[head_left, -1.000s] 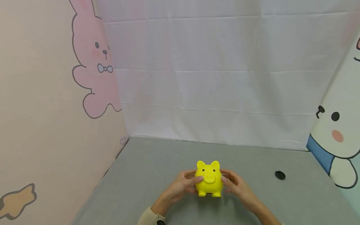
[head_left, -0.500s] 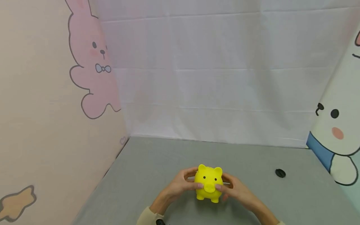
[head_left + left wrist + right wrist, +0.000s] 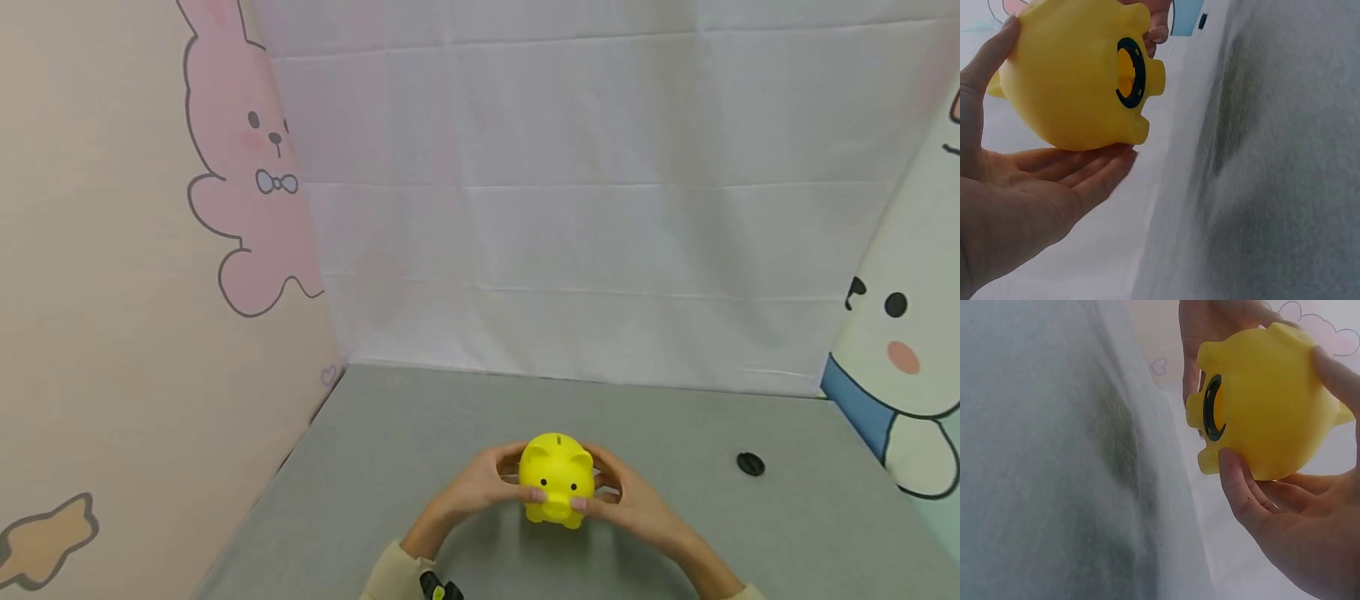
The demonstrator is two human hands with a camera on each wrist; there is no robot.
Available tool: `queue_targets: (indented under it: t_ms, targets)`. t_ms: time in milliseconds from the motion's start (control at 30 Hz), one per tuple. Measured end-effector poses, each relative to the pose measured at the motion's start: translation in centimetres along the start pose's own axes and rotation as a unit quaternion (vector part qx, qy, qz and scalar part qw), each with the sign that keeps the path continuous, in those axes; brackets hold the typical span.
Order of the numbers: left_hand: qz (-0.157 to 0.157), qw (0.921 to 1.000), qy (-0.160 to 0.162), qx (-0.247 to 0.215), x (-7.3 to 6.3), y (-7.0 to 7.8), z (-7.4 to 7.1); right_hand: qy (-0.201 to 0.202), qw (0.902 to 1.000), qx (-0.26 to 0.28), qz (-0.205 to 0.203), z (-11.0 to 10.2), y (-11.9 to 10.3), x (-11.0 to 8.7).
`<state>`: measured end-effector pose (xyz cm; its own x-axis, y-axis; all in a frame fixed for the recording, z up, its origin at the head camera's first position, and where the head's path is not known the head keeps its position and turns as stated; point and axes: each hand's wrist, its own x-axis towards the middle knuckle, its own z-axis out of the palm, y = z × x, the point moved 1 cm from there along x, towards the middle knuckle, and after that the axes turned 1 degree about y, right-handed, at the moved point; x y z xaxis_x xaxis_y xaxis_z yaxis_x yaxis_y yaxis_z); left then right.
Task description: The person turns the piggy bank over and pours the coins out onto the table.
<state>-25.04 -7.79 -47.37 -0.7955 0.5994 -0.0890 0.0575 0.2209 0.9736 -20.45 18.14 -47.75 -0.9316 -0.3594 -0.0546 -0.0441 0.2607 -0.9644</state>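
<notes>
Between both hands a yellow piggy bank (image 3: 556, 475) is held above the table, tipped forward so the coin slot on its back shows in the head view. My left hand (image 3: 487, 481) grips its left side, thumb beside the snout. On the other side my right hand (image 3: 626, 497) holds it the same way, fingers behind and thumb near the snout. From below, both wrist views show a round hole with a black rim (image 3: 1140, 73) in the belly, uncovered. A black oval cap-like disc (image 3: 750, 464) lies on the table to the right.
The grey table (image 3: 420, 408) meets a white cloth backdrop (image 3: 570, 208) at its far edge. A wall with a pink rabbit drawing (image 3: 247, 167) borders it on the left. Another printed wall (image 3: 915, 333) stands on the right.
The piggy bank has tilted in both hands: its face was level and forward, and now its head dips so the top slot shows. The black disc has stayed on the table.
</notes>
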Motion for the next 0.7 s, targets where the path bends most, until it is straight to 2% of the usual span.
queue_targets:
  t_ms: [200,300,433,700]
  targets:
    - [0.031,0.9994,-0.013,0.012,0.3,-0.4,-0.3,-0.003,0.9995,-0.026,-0.016,-0.2,0.4,0.1]
    - [0.065,0.9968,-0.015,0.044,0.4,-0.8,-0.3,0.009,0.9979,-0.058,-0.027,-0.1,0.8,0.1]
    - [0.101,0.9917,-0.005,0.08,0.4,-1.3,-0.2,0.025,0.9933,-0.093,-0.063,-0.1,1.1,0.2]
    - [0.116,0.9906,-0.001,0.073,0.5,-2.0,0.1,0.045,0.9874,-0.116,-0.097,0.1,1.2,0.3]
